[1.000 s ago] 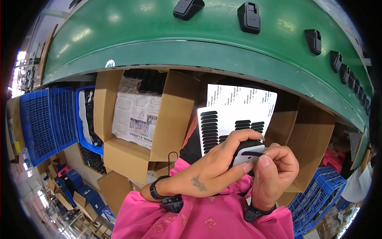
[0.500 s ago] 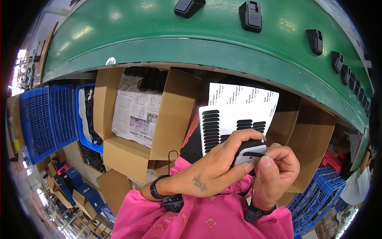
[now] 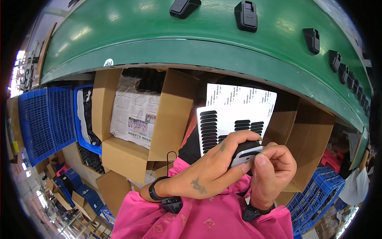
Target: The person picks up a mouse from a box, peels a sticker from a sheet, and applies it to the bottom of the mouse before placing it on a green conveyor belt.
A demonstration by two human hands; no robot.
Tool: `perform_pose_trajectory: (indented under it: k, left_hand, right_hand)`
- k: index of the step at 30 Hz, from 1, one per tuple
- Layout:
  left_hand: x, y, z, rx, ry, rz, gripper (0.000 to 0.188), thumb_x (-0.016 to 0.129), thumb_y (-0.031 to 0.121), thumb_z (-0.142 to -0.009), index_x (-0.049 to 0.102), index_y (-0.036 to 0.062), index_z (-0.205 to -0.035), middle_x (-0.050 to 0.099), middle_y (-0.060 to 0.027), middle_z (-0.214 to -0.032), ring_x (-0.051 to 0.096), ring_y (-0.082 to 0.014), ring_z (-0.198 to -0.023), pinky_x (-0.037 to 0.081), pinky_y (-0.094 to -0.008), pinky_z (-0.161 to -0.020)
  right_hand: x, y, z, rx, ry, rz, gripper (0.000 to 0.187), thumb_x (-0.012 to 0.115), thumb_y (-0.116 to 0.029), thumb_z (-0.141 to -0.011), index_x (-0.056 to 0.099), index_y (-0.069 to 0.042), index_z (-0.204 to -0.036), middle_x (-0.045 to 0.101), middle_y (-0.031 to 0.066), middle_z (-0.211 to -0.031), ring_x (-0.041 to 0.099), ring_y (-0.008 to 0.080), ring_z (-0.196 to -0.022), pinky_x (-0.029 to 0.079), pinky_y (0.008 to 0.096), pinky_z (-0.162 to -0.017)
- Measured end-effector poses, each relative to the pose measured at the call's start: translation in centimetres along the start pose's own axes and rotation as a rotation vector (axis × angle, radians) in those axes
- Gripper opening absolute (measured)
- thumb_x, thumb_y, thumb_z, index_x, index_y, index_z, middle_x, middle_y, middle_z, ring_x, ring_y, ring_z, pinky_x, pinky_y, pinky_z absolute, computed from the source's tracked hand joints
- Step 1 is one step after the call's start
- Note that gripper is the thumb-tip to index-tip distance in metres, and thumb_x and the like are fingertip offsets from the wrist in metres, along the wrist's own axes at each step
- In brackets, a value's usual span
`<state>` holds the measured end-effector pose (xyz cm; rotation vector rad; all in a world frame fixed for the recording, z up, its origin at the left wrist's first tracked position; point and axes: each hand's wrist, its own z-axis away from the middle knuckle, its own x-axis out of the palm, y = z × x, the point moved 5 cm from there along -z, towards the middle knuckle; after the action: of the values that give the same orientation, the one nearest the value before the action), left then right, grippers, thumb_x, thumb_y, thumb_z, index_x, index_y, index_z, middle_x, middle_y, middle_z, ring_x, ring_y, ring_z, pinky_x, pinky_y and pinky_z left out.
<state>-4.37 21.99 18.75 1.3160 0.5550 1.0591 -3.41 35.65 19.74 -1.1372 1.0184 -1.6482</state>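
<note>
Clasping a device [image 3: 241, 157] is the left hand [image 3: 211, 169]; pinching a strip [image 3: 256, 153], the right hand [image 3: 274, 169]; a carton [image 3: 172, 109] holds newspaper [image 3: 133, 111].

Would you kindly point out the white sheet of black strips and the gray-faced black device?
White sheet of black strips [image 3: 226, 122], head view: bare area.
Gray-faced black device [image 3: 241, 157], head view: gray face.

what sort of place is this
Probably an assembly or packing workshop: matching black devices stand along a green workbench, with open cardboard boxes and blue plastic crates around it.
</note>
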Motion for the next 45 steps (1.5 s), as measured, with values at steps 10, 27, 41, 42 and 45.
perform_pose_trajectory:
  k: [10,27,41,42,45]
  left_hand:
    - [-0.1,0.3,0.2,0.029,0.022,-0.078,0.049,0.054,0.007,-0.090,0.033,-0.0010,-0.134,0.049,-0.0235,-0.118,0.056,-0.0361,-0.103,0.044,-0.0385,-0.089]
    - [-0.4,-1.2,-0.2,-0.186,0.027,0.466,0.051,0.047,0.011,-0.095,0.020,0.0055,-0.138,0.046,-0.0192,-0.130,0.063,-0.0184,-0.076,0.052,-0.0273,-0.063]
    - [-2.2,-3.1,2.1,-0.067,-0.204,-0.116,0.045,0.065,0.028,-0.087,0.042,-0.0001,-0.115,0.062,-0.0084,-0.093,0.059,-0.0166,-0.083,0.046,-0.0295,-0.078]
    - [-2.1,-3.0,2.4,-0.172,-0.238,-0.098,0.049,0.062,0.031,-0.089,0.041,-0.0005,-0.121,0.060,-0.0090,-0.096,0.058,-0.0160,-0.088,0.046,-0.0287,-0.079]
    - [-3.3,-4.0,2.6,-0.191,-0.082,0.050,0.057,0.058,0.036,-0.092,0.036,-0.0002,-0.130,0.057,-0.0085,-0.105,0.056,-0.0148,-0.096,0.046,-0.0289,-0.081]
  right_hand:
    - [0.1,0.3,0.0,-0.038,0.007,0.008,0.010,0.064,0.007,-0.081,0.056,0.004,-0.085,0.060,0.0076,-0.076,0.057,0.0066,-0.064,0.046,0.0188,-0.058]
    - [-2.9,2.7,-0.4,0.200,-0.063,0.151,0.016,0.059,-0.009,-0.090,0.058,0.006,-0.096,0.057,0.0036,-0.078,0.053,0.0068,-0.064,0.045,0.0207,-0.058]
    - [0.5,2.4,-0.4,0.017,-0.733,0.584,0.018,0.074,-0.004,-0.066,0.061,0.003,-0.076,0.054,0.0060,-0.066,0.049,0.0113,-0.053,0.038,0.0237,-0.049]
    - [0.7,2.3,-0.7,-0.010,-0.699,0.593,0.013,0.071,-0.004,-0.071,0.063,0.003,-0.078,0.056,0.0059,-0.068,0.050,0.0085,-0.054,0.037,0.0221,-0.048]
    - [-0.3,3.4,-1.8,0.041,-0.391,0.418,0.009,0.068,-0.002,-0.076,0.065,0.004,-0.082,0.057,0.0058,-0.070,0.052,0.0073,-0.057,0.038,0.0212,-0.049]
